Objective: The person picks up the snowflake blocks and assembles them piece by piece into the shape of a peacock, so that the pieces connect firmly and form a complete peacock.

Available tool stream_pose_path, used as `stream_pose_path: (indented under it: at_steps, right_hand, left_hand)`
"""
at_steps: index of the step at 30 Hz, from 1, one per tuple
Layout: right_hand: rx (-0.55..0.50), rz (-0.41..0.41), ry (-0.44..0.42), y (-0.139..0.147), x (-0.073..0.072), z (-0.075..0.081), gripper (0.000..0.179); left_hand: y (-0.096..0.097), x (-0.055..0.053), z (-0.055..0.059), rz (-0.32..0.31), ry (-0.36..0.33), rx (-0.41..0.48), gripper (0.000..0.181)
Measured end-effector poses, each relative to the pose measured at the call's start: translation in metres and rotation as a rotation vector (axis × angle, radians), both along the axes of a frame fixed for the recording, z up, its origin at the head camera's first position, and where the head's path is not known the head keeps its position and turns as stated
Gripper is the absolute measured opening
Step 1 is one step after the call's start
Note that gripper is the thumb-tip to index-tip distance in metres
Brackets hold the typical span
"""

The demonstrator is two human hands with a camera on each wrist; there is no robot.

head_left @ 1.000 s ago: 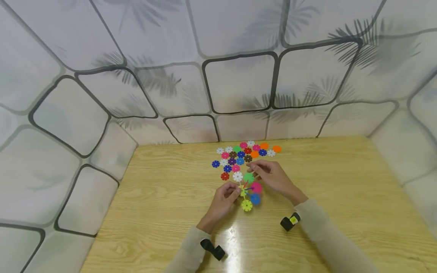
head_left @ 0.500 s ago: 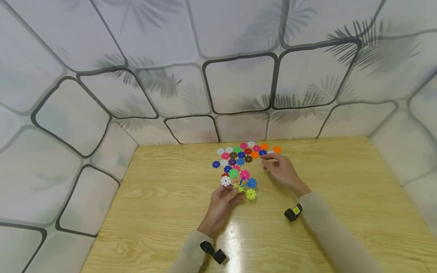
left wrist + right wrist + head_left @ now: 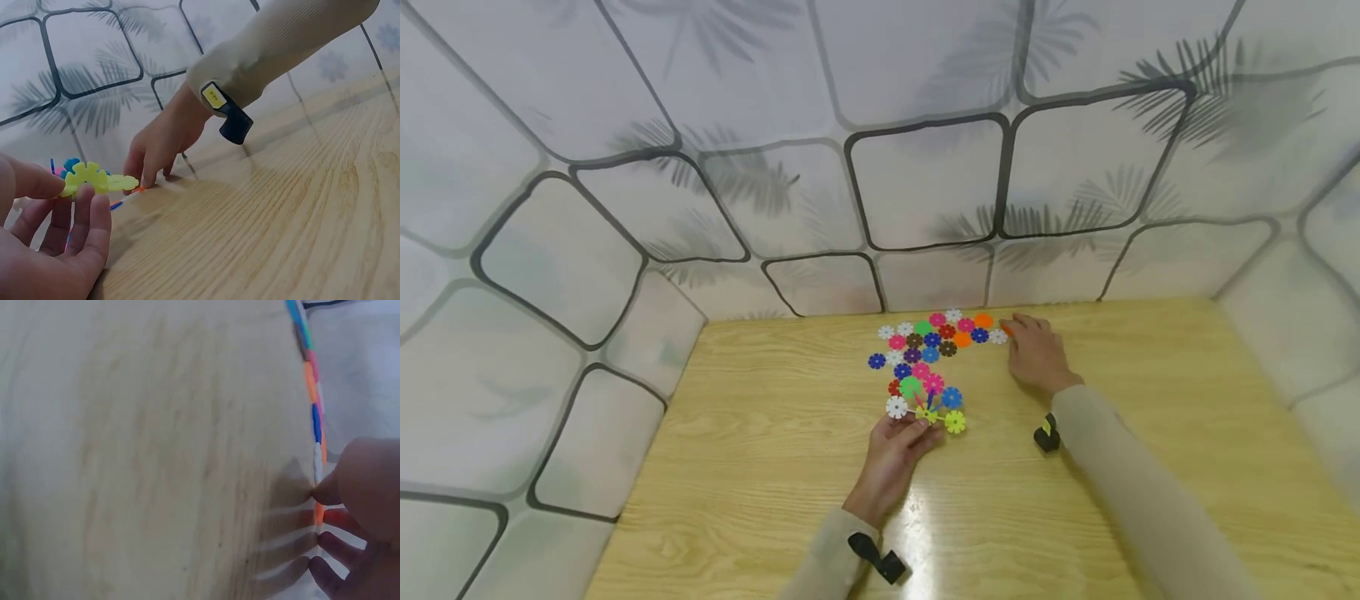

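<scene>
My left hand (image 3: 891, 458) pinches a yellow snowflake disc (image 3: 86, 178) between thumb and fingers. This disc is the hub of a joined cluster, with a white disc (image 3: 897, 407), a green disc (image 3: 911, 387), a pink disc (image 3: 933, 383), a blue disc (image 3: 952, 397) and another yellow disc (image 3: 955, 422) around it. The cluster is held above the table. At the far right of the loose discs, my right hand (image 3: 1037, 354) has its thumb and fingertips on an orange snowflake disc (image 3: 319, 514) at the tabletop, pinching its edge. In the head view the fingers partly cover that disc.
Several loose snowflake discs lie flat near the back of the wooden table (image 3: 760, 450), among them a dark blue one (image 3: 877, 361), a brown one (image 3: 948, 348) and an orange one (image 3: 983, 321). A patterned wall (image 3: 932, 183) rises right behind the table's back edge.
My right hand has moved from beside the cluster to the far right and back, reaching the orange disc. My left hand has turned the cluster, so its discs now fan toward the back and right.
</scene>
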State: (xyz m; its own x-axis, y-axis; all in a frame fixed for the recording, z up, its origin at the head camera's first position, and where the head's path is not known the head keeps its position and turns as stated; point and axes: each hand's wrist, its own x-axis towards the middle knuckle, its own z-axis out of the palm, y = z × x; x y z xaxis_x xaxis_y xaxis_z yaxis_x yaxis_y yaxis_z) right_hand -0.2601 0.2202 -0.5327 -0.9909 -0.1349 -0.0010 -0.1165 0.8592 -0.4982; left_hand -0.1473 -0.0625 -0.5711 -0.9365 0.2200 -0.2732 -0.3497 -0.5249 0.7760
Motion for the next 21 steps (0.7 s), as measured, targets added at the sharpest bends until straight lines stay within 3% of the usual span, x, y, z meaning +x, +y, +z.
stream_pose_path:
  at_steps: [3, 8, 16, 21]
  right_hand:
    - [0.012, -0.009, 0.006, 0.004, -0.001, -0.003, 0.040]
    - [-0.096, -0.032, 0.002, 0.006, 0.009, 0.003, 0.031]
    - [-0.275, -0.017, 0.035, 0.011, 0.031, 0.004, 0.014]
    - [-0.443, -0.021, -0.033, 0.005, 0.053, 0.006, 0.011]
  left_hand:
    - [0.001, 0.000, -0.002, 0.016, -0.005, 0.000, 0.017]
    - [0.001, -0.001, -0.004, 0.027, 0.004, 0.007, 0.018]
    - [-0.001, -0.002, -0.005, 0.031, 0.004, 0.046, 0.018]
    - [0.000, -0.003, -0.004, 0.031, -0.018, 0.072, 0.019]
